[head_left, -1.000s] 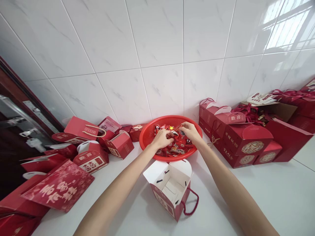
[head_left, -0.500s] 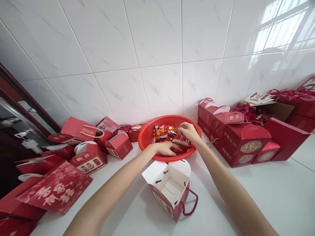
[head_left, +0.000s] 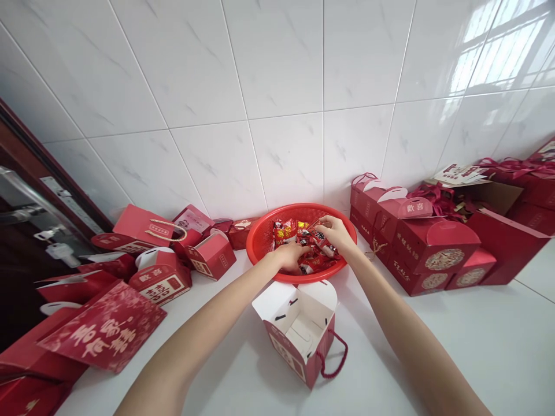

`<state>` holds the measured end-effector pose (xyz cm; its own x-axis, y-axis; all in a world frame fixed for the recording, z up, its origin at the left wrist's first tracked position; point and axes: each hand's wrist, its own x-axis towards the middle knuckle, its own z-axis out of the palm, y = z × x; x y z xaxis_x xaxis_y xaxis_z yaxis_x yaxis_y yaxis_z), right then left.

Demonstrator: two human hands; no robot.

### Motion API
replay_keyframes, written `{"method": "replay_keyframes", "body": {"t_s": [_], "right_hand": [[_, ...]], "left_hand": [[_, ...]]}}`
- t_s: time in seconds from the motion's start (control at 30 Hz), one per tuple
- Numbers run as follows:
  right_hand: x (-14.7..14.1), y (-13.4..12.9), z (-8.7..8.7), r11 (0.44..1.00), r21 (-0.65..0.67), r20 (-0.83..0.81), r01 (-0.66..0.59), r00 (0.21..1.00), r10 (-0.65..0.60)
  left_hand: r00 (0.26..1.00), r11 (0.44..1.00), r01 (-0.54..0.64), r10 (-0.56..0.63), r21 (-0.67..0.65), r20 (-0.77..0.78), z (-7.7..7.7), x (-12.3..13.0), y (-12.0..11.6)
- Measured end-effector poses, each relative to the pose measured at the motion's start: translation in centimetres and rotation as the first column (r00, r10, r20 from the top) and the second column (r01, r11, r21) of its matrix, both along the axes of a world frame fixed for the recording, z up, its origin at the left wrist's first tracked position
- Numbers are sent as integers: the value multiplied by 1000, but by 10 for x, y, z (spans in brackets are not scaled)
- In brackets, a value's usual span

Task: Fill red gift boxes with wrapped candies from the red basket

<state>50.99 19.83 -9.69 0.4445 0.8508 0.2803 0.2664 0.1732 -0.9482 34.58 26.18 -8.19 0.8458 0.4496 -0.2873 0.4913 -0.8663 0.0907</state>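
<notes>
A red plastic basket [head_left: 256, 237] holds several shiny red-wrapped candies [head_left: 318, 261], some with gold or black print. Inside it, toward the left, my left hand [head_left: 291, 256] reaches palm down among the wrappers, thumb and fingers apart; the fingertips are partly hidden. My right hand [head_left: 333, 232] is over the right side of the basket, its thumb and fingertips pinched on a small red-wrapped candy [head_left: 315, 225]. Just in front of the basket stands a red gift box [head_left: 299, 346], flaps open, white inside, with a dark red rope handle hanging at its right side.
Red gift boxes [head_left: 160, 277] cluster at the left, near a door handle with keys [head_left: 60, 251]. More boxes [head_left: 433, 248] are stacked at the right, beside an open carton [head_left: 498, 193] with ribbons. A white tiled wall [head_left: 286, 156] rises behind the basket.
My left hand has shifted a little deeper into the candies, and the wrappers near it have moved. My right hand stays nearly in place. The view has shifted slightly.
</notes>
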Motion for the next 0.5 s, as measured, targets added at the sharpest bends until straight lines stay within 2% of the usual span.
{"method": "replay_keyframes", "body": {"t_s": [0.2, 0.37, 0.5], "right_hand": [[0, 3, -2, 1000, 5, -17, 0, 1000, 0], [0, 5, -3, 1000, 8, -26, 12, 1000, -12], [1, 3, -2, 999, 10, -25, 30, 999, -30]], "left_hand": [[992, 995, -89, 84, 49, 91, 8, 1, -5], [963, 975, -203, 183, 86, 197, 5, -1, -2], [908, 948, -303, 254, 102, 334, 3, -4, 4]]}}
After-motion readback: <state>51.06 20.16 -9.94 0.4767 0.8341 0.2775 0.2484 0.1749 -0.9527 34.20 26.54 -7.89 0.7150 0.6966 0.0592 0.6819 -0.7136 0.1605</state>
